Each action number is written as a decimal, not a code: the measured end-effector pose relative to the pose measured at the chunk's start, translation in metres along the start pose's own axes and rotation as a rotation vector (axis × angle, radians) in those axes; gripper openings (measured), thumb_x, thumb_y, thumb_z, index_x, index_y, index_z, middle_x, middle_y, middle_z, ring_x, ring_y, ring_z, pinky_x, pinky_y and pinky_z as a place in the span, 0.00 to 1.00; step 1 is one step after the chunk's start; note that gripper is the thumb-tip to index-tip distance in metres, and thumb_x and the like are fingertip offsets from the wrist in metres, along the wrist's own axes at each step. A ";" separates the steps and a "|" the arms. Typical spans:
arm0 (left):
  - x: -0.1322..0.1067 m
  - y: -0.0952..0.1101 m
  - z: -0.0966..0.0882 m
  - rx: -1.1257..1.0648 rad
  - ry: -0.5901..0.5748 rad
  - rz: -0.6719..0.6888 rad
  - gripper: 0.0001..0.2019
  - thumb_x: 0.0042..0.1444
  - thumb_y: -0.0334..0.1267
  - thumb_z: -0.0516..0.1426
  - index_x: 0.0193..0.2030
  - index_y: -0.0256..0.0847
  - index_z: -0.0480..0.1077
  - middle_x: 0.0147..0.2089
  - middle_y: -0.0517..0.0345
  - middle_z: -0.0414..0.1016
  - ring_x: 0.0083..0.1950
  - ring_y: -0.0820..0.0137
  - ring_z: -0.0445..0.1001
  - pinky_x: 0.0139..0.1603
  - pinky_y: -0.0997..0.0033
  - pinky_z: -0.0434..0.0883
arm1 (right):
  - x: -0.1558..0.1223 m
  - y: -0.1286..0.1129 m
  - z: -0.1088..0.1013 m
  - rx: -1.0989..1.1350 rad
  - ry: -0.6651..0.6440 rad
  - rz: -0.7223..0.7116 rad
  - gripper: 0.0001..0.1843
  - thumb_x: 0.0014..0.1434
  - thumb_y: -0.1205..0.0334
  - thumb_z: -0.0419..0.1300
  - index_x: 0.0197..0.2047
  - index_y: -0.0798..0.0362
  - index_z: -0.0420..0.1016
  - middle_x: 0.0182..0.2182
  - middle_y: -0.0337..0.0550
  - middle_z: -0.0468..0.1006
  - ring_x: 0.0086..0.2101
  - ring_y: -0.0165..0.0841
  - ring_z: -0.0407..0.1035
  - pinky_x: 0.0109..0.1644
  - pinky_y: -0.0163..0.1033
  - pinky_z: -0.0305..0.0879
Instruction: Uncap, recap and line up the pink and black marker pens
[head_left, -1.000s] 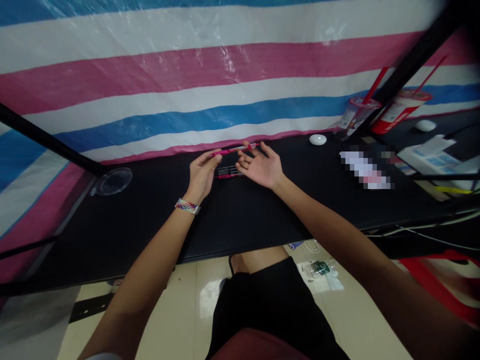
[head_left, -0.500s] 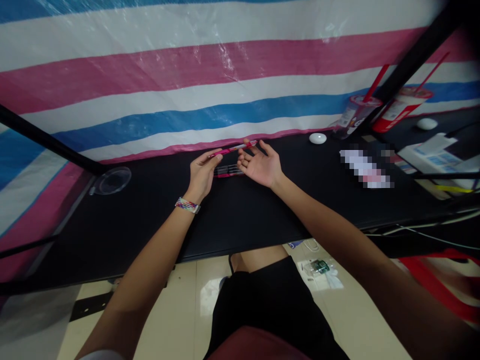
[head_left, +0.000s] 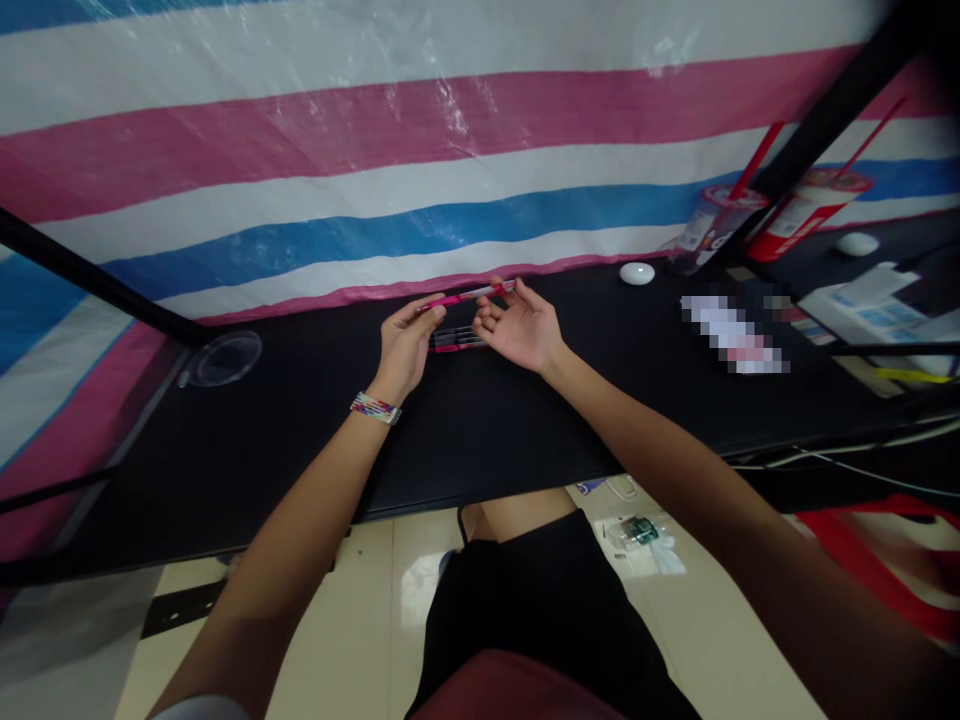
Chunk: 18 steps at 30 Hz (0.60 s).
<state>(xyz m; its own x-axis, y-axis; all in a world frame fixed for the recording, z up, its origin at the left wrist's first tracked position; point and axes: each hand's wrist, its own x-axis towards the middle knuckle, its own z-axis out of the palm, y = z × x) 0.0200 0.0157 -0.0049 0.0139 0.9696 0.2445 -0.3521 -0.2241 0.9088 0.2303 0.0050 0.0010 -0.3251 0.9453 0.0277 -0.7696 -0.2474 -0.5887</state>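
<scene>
A slim pink-and-clear pen (head_left: 474, 294) is raised above the black tabletop, lying nearly level between my hands. My left hand (head_left: 403, 345) pinches its left end between thumb and fingers. At the other end, the thumb and a fingertip of my right hand (head_left: 521, 330) close on the pen, palm turned up and the other fingers loosely curled. Several similar pens (head_left: 459, 340) with dark and pink parts lie side by side on the table just below, partly hidden by both hands.
Black table (head_left: 480, 440) runs across, with a striped plastic sheet (head_left: 420, 170) behind it. A clear round lid (head_left: 225, 358) lies at left. On the right are a white oval object (head_left: 637, 273), a drink cup with straw (head_left: 712, 225), a second cup (head_left: 802, 215) and a black post (head_left: 832, 100).
My right thumb has moved slightly left onto the pen's end. My left hand keeps its pinch, and the pens on the table stay put.
</scene>
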 end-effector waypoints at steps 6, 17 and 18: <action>0.001 0.001 -0.004 0.022 -0.006 0.022 0.10 0.55 0.37 0.74 0.44 0.47 0.86 0.46 0.54 0.87 0.53 0.63 0.83 0.62 0.58 0.77 | -0.002 -0.001 0.003 -0.117 -0.006 -0.013 0.22 0.65 0.37 0.61 0.49 0.45 0.81 0.43 0.48 0.83 0.47 0.44 0.76 0.55 0.53 0.74; 0.000 0.001 -0.004 0.054 -0.008 0.020 0.11 0.53 0.39 0.74 0.44 0.48 0.86 0.46 0.54 0.87 0.51 0.64 0.83 0.61 0.58 0.77 | -0.003 -0.002 0.006 -0.182 0.039 -0.066 0.15 0.65 0.44 0.64 0.45 0.46 0.80 0.41 0.48 0.83 0.50 0.44 0.77 0.59 0.55 0.75; 0.001 0.001 -0.004 0.053 -0.006 0.021 0.12 0.53 0.39 0.74 0.44 0.48 0.86 0.46 0.54 0.87 0.51 0.64 0.83 0.61 0.58 0.78 | -0.004 -0.003 0.007 -0.176 0.036 -0.062 0.15 0.65 0.44 0.65 0.45 0.46 0.80 0.41 0.48 0.84 0.49 0.44 0.77 0.59 0.55 0.75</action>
<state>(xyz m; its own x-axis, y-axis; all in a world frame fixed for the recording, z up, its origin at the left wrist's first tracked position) 0.0156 0.0163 -0.0052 0.0130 0.9641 0.2652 -0.3022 -0.2490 0.9201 0.2302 0.0009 0.0083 -0.2579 0.9653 0.0411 -0.6787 -0.1507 -0.7188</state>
